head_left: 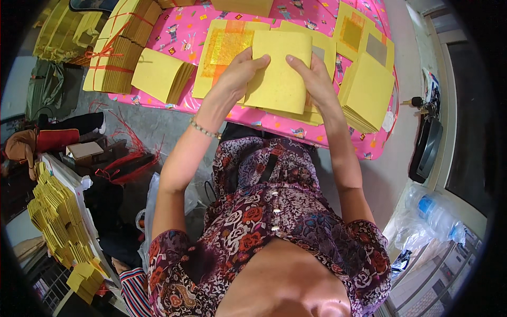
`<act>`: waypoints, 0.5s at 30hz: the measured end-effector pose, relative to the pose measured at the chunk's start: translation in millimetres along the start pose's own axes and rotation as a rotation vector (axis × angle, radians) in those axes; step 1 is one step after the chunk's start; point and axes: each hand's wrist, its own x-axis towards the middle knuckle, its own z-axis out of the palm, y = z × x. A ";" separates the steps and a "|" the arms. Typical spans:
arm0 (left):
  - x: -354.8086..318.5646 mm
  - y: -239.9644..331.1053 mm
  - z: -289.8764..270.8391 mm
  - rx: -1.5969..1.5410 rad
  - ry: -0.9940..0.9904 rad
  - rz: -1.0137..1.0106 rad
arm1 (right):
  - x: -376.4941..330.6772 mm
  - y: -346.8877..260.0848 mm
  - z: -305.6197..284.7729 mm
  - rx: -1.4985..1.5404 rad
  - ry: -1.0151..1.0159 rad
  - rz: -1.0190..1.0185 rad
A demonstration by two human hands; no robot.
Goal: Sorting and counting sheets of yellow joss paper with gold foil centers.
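Between my two hands is a folded sheet of yellow paper [280,74], held up over the pink patterned tablecloth [174,45]. My left hand [238,71] grips its left edge, thumb on top. On the right edge, my right hand [315,79] has its thumb pressed on the face and its fingers behind, mostly hidden. Under and left of the sheet lies yellow paper with an orange and gold foil patch [208,55]. More yellow paper [325,39] shows behind my right hand. A stack of folded yellow paper [367,95] sits to the right.
Bundles of yellow paper tied with red string [117,58] stand at the table's left, beside a smaller folded stack [161,74]. Sheets with foil patches [351,33] lie far right. Another table with yellow stacks [58,216] and a person in red and black [53,134] are at left.
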 end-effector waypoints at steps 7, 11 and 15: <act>12.1 0.3 18.7 0.063 0.056 -0.071 | 2.5 1.7 -15.9 0.052 0.044 0.072; 20.8 -6.1 21.0 0.146 0.087 -0.064 | 1.3 -3.6 -17.7 0.020 0.067 0.034; 16.8 -4.7 29.4 0.143 0.060 0.101 | -0.7 -4.5 -18.5 0.047 0.097 -0.034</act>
